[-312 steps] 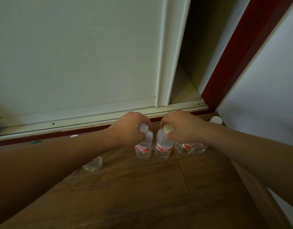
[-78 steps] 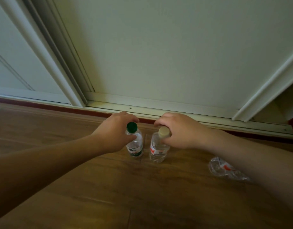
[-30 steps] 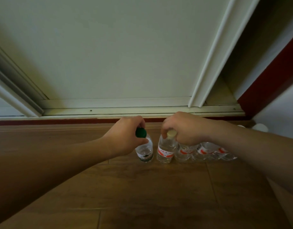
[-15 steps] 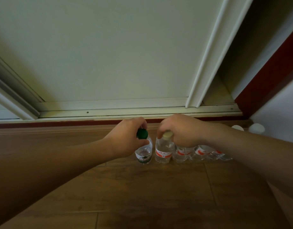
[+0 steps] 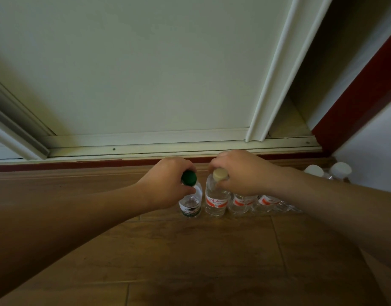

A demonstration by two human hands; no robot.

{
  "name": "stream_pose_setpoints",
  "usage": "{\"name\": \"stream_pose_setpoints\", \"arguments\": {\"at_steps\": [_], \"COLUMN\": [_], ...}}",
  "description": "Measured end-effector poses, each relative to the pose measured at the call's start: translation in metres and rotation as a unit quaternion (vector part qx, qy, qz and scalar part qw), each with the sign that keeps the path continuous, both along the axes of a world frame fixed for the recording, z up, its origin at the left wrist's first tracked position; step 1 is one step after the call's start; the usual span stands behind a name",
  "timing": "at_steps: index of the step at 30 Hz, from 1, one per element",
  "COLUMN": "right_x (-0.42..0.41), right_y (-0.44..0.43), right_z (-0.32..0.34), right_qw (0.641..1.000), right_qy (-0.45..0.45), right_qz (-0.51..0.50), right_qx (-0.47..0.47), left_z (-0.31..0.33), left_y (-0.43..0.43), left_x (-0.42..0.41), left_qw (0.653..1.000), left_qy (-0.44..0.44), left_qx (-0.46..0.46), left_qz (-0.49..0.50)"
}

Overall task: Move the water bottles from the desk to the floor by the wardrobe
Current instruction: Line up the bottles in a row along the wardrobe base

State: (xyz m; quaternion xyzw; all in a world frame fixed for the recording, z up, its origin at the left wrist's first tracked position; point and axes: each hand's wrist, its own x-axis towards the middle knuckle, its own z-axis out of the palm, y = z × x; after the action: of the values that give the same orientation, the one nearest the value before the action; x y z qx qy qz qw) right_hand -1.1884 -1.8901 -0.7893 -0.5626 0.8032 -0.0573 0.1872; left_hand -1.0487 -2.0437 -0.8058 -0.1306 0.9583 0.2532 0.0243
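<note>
Two bottles in hand right now, one each side, both standing on the floor (image 5: 190, 250) right in front of the wardrobe (image 5: 146, 74). My left hand (image 5: 168, 184) has its fingers (image 5: 188, 191) closed around the neck of the green-cap bottle (image 5: 190, 206), and the right hand (image 5: 241, 173) is clamped the same way just under the cap of the beige-cap bottle (image 5: 215, 202). Both bottles look upright with their bases down on the wood, so I'd say this pair is basically placed and only needs letting go.

To the right of them there's a row (image 5: 256, 202) of red-label bottles already lined up along the wardrobe track, mostly hidden under my right forearm, plus two white caps (image 5: 327, 171) poking out at the far end near the wall. The beige-cap one sits tight against the row, and the green one is just beside it, extending the line leftward.

So a good chunk is done. What's left I can't judge from here, since the desk isn't in view at all, so no idea if more bottles are waiting there.
</note>
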Motion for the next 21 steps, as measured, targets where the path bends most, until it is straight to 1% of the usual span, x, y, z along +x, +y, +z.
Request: {"name": "stream_pose_setpoints", "arguments": {"at_steps": [10, 21], "right_x": [-0.0010, 0.0002], "right_y": [0.0023, 0.0050], "right_z": [-0.0001, 0.0000], "right_qw": [1.000, 1.000], "right_qy": [-0.003, 0.003], "right_qz": [-0.012, 0.000], "right_qx": [0.001, -0.001], "left_z": [0.0033, 0.0030], "left_y": [0.0030, 0.0089], "left_x": [-0.0042, -0.0065], "left_qw": [1.000, 1.000], "left_qy": [-0.002, -0.005], "left_qx": [0.002, -0.006], "left_qz": [0.012, 0.006]}}
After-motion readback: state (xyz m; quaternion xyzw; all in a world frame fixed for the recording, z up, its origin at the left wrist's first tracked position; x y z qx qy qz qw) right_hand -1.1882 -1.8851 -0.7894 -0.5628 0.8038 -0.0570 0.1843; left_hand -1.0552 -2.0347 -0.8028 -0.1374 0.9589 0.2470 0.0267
